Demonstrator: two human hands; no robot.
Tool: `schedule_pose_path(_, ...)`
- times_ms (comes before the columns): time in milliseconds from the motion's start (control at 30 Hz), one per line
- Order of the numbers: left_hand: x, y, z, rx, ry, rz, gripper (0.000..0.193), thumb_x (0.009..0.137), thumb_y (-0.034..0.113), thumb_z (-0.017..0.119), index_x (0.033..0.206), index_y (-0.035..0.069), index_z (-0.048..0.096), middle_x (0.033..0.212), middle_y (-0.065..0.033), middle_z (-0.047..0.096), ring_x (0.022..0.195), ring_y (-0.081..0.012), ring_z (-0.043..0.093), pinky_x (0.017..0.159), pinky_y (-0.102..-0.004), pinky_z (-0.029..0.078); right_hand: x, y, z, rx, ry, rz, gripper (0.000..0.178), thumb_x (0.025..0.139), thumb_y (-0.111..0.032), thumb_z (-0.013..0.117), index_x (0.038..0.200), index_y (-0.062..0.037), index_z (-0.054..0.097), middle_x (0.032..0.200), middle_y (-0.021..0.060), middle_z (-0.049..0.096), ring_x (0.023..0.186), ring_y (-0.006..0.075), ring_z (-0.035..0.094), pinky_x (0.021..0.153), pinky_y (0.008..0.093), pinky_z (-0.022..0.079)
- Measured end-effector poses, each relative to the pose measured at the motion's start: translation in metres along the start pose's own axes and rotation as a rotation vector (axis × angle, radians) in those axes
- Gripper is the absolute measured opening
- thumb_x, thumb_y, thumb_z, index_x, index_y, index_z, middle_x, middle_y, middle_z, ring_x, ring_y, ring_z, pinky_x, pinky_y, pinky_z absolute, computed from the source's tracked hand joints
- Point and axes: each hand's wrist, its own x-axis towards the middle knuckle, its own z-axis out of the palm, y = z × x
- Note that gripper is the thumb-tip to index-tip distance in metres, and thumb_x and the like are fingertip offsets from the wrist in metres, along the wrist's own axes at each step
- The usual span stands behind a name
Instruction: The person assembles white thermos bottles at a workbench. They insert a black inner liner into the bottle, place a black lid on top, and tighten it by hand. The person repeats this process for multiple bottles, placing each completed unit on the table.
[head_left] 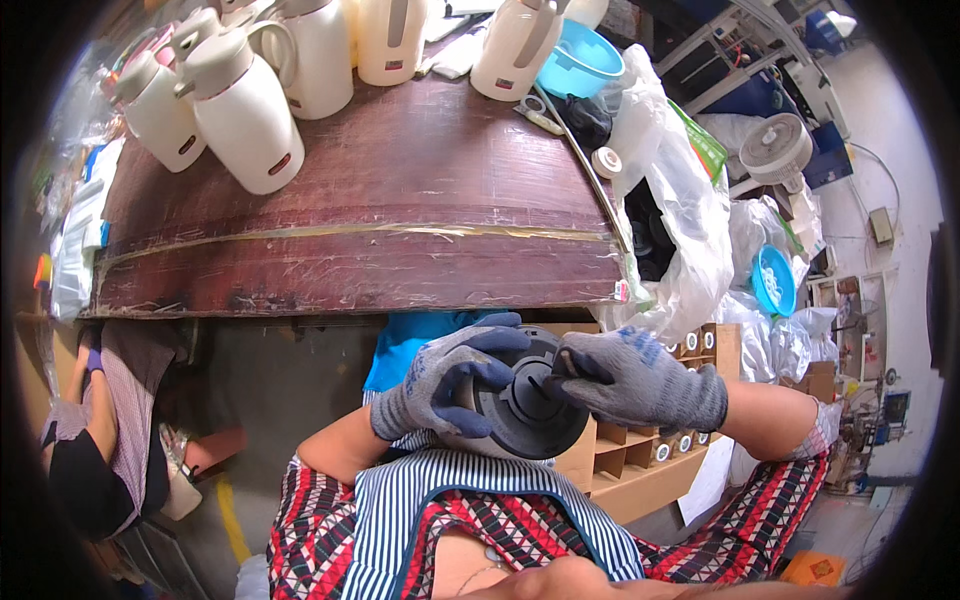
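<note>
In front of my chest, below the table's near edge, is a round black base [545, 415] with ringed ridges, facing up. A pale body shows a little under its rim, and the rest of it is hidden. My left hand [455, 375], in a grey and blue work glove, is wrapped round the left side of the base. My gloved right hand [640, 378] has its fingers closed at the middle and right of the base. Whether a small part is pinched in them I cannot make out.
Several cream vacuum jugs [245, 120] stand along the far side of the dark wooden table [400, 200]. Scissors [540, 115], a tape roll [605, 161] and a blue basin [585, 60] lie at the right. A divided cardboard box [620, 480] is by my right arm. Another person [125, 430] sits at left.
</note>
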Motion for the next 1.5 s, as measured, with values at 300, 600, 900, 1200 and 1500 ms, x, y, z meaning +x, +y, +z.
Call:
schedule_pose_path(300,0.004,0.0,0.016,0.104,0.027,0.125,0.062,0.072,0.04,0.09,0.123,0.013,0.067,0.145,-0.0216,0.059,0.138,-0.0495,0.05,0.115,-0.0576,0.04,0.002,-0.007,0.023,-0.352,-0.089,-0.1,0.021,0.093,-0.02,0.061,0.107,-0.005,0.064,0.091,0.0145,0.071,0.081,0.0278,0.072,0.065,0.0402,0.058)
schedule_pose_path(600,-0.014,0.017,0.0,-0.111,0.093,-0.041,0.042,0.089,0.035,0.075,0.122,0.01,0.069,0.149,-0.0217,0.054,0.145,-0.0418,0.044,0.12,-0.0531,0.032,0.002,-0.006,-0.015,-0.522,0.133,-0.78,0.022,0.085,-0.023,0.069,0.104,-0.013,0.07,0.102,0.002,0.068,0.09,0.0228,0.068,0.063,0.0374,0.056)
schedule_pose_path(900,0.044,0.04,-0.041,0.407,-0.338,-0.119,0.056,0.101,0.029,0.057,0.15,0.003,0.049,0.156,-0.0227,0.045,0.147,-0.0447,0.038,0.122,-0.0517,0.03,-0.003,0.012,0.073,-0.165,-0.082,-0.912,0.03,0.088,-0.031,0.062,0.113,-0.0148,0.064,0.16,0.0187,0.04,0.15,0.0376,0.037,0.122,0.0571,0.031)
schedule_pose_path(1200,0.096,-0.021,-0.022,0.323,-0.84,-0.003,0.057,0.106,0.034,0.05,0.153,0.002,0.044,0.159,-0.0213,0.041,0.15,-0.0405,0.035,0.123,-0.052,0.031,-0.004,0.011,0.092,0.165,-0.105,-0.817,0.03,0.085,-0.027,0.07,0.111,-0.0116,0.065,0.167,0.021,0.03,0.155,0.0455,0.025,0.119,0.059,0.033)
schedule_pose_path(1500,0.118,-0.029,-0.002,-0.6,-0.779,-0.556,0.049,0.108,0.026,0.052,0.149,-0.001,0.051,0.148,-0.0159,0.058,0.138,-0.0243,0.052,0.119,-0.0393,0.039,0.004,0.011,0.082,0.673,-0.033,-0.749,0.035,0.096,-0.04,0.065,0.116,-0.0129,0.074,0.158,0.0261,0.042,0.148,0.049,0.035,0.119,0.0646,0.025)
